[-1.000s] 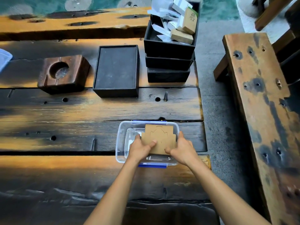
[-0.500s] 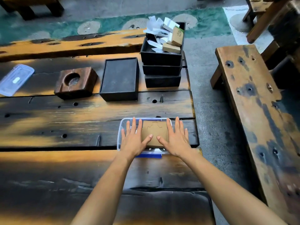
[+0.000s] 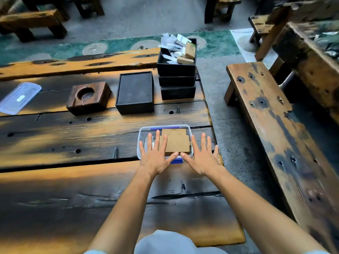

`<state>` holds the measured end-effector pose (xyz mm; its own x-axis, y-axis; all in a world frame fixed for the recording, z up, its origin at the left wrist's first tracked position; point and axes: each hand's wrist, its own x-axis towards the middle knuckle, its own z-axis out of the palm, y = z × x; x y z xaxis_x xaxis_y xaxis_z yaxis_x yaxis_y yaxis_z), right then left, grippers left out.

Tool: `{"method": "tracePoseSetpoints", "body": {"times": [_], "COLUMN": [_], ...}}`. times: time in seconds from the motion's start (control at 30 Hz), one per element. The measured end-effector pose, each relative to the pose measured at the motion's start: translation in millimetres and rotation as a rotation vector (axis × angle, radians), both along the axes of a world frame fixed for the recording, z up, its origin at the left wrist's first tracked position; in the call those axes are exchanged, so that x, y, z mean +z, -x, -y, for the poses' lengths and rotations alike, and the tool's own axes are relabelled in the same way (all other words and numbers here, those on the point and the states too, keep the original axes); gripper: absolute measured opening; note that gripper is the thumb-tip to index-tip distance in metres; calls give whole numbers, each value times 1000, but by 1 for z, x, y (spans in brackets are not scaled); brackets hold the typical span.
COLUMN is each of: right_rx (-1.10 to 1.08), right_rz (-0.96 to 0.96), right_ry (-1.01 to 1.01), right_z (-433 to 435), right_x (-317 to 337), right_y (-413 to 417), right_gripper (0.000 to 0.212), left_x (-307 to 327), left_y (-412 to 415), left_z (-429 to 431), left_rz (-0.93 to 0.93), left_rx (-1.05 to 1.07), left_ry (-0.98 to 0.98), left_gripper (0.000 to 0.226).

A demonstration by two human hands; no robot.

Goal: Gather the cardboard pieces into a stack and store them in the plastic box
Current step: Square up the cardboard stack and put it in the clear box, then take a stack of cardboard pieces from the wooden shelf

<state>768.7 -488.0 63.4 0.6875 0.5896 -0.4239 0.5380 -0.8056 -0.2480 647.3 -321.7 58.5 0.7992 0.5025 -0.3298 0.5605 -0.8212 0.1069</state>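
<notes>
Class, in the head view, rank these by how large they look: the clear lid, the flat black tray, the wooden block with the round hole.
1. Black tray
2. Lid and wooden block: look about alike, so unranked.

A: What is obstructing access around the plastic box (image 3: 190, 133)?

B: Both hands are spreading flat at its near rim: the left hand (image 3: 156, 158) is covering the box's left part, and the right hand (image 3: 202, 159) is lying just right of it. The cardboard stack (image 3: 177, 142) is filling the middle.

A: Where is free room lying?

B: Bare table (image 3: 73, 136) is extending left of the box and behind it. Farther behind, the black tray (image 3: 135, 91), the stacked black boxes (image 3: 177, 80) and the wooden block (image 3: 89, 97) are standing. The lid (image 3: 19, 97) is lying far left. Right of the box, the table edge is ending close by.
</notes>
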Motion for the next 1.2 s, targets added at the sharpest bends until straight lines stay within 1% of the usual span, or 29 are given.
{"method": "tracePoseSetpoints", "body": {"times": [0.27,0.4,0.53,0.6,0.73,0.83,1.03,1.2], "right_rx": [-138,-218,-310,-355,-444,-518,-714,-877], "right_rz": [17,21,26,26,23,15,18,5], "right_ry": [-18,-15,-26,-17,7,12,47,20], "right_z": [6,10,22,31,51,69,116,156], "right_x": [3,8,9,8,3,0,-3,1], "right_y": [59,88,117,131,155,168,198,218], "right_gripper": [95,96,94,93,94,96,96,94], "left_x": [5,6,-1,-3,-6,-4,-1,1], "left_y": [39,52,60,61,64,63,61,57], "left_z": [-2,-5,-6,-1,16,33,82,122], "left_rz": [11,12,10,6,22,-3,-14,-14], "left_rx": [-114,-201,-308,-362,-467,-554,-741,-887], "left_ry": [10,26,37,51,68,57,65,76], "left_gripper": [97,108,99,98,97,98,94,93]}}
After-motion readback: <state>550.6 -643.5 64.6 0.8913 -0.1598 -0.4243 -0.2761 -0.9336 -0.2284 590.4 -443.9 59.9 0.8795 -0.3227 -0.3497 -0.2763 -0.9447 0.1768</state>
